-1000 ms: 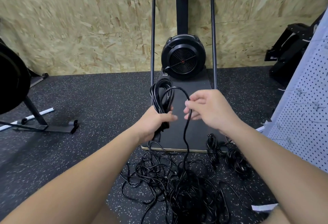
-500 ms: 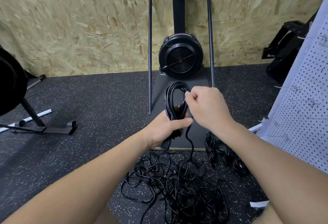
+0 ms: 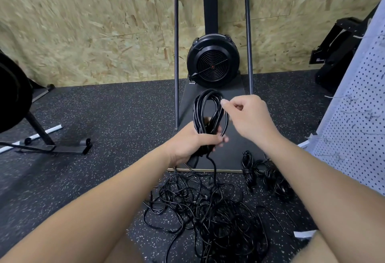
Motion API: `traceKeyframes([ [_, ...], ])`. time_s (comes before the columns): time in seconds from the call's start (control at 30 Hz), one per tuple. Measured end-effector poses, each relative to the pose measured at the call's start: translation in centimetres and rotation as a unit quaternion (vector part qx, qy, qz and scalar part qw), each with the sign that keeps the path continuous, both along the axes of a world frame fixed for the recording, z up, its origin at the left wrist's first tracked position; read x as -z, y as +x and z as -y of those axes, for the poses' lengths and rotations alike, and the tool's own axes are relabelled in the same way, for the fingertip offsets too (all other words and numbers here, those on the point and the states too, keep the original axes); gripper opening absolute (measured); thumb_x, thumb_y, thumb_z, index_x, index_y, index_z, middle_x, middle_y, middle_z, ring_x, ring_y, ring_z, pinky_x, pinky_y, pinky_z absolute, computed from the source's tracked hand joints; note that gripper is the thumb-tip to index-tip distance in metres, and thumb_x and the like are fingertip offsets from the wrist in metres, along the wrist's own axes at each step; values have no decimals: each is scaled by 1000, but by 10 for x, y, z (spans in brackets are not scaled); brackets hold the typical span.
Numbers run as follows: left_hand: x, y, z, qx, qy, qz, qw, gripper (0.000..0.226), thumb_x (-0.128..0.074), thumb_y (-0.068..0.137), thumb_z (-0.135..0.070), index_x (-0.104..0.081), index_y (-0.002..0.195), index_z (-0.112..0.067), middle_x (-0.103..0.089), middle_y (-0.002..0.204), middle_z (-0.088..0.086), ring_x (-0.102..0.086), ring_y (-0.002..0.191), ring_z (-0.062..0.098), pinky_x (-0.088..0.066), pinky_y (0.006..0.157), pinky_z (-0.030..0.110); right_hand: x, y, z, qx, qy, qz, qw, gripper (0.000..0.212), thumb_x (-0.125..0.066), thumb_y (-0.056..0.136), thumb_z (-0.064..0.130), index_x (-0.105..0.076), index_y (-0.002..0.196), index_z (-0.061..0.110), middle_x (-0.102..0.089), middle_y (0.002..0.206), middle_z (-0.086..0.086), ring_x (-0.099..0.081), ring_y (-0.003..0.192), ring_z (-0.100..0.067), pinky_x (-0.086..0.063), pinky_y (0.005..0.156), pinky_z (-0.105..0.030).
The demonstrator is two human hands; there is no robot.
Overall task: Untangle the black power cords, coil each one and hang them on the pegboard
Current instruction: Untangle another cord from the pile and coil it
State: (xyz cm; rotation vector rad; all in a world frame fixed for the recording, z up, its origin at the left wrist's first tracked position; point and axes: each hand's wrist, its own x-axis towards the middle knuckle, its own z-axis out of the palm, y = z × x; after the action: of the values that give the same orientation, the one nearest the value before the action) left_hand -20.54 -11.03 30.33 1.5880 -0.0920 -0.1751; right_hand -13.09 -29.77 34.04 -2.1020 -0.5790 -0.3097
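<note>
Black coil (image 3: 208,112) looping above left grip (image 3: 193,144)

Glossy black cords (image 3: 209,110); rough chipboard wall (image 3: 87,25); speckled matt rubber floor (image 3: 116,112).

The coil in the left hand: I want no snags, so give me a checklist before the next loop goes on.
1. Left hand grips the coil firmly: ok.
2. Right hand pinches the strand at the coil's top: ok.
3. Strand running down to the tangled pile is free of knots: cannot tell.
4. Finished bundles lie apart from the pile: ok.
5. Pegboard hooks free: cannot tell.
</note>
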Motion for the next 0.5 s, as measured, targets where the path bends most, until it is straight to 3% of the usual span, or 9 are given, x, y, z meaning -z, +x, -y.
traceKeyframes([
  [0.13, 1, 1, -6, 6, 2, -26, 1000, 28, -71, 94, 2, -65, 122, 0, -76, 104, 19, -70, 89, 26, -54, 81, 36, 1, -3, 4, -7, 42, -89, 995, 53, -69, 104, 48, -73, 63, 14, -72, 62, -3, -71, 63, -25, -60, 73, -43],
  [0.27, 1, 4, -7, 2, -4, -33, 999, 25, -70, 99, 2, -70, 124, 4, -65, 95, 14, -61, 83, 22, -54, 79, 34, -4, -8, 4, -26, 65, -83, 994, 49, -71, 104, 46, -75, 67, 13, -73, 64, -4, -73, 62, -23, -62, 73, -41],
  [0.4, -1, 6, -5, -45, -49, -7, 998, 11, -69, 102, 1, -69, 113, -2, -63, 93, 11, -60, 83, 21, -57, 77, 34, -1, -6, -3, -80, 174, -163, 968, 34, -68, 107, 40, -82, 89, 15, -79, 83, -6, -79, 80, -20, -67, 84, -42],
  [0.47, -4, 9, -5, -80, -84, -4, 993, 9, -66, 103, 0, -67, 111, -4, -68, 93, 9, -68, 87, 23, -62, 81, 36, 13, 0, -6, -78, 120, -211, 967, 22, -61, 108, 20, -81, 100, 23, -82, 95, -3, -80, 94, -23, -67, 92, -43],
  [0.5, -5, 10, -5, -97, -110, -7, 989, 8, -65, 104, 1, -66, 111, -4, -70, 93, 10, -73, 90, 26, -65, 87, 41, 22, 2, -7, -90, 55, -235, 966, 26, -60, 104, 10, -80, 101, 26, -82, 100, -2, -79, 101, -25, -65, 97, -46],
])
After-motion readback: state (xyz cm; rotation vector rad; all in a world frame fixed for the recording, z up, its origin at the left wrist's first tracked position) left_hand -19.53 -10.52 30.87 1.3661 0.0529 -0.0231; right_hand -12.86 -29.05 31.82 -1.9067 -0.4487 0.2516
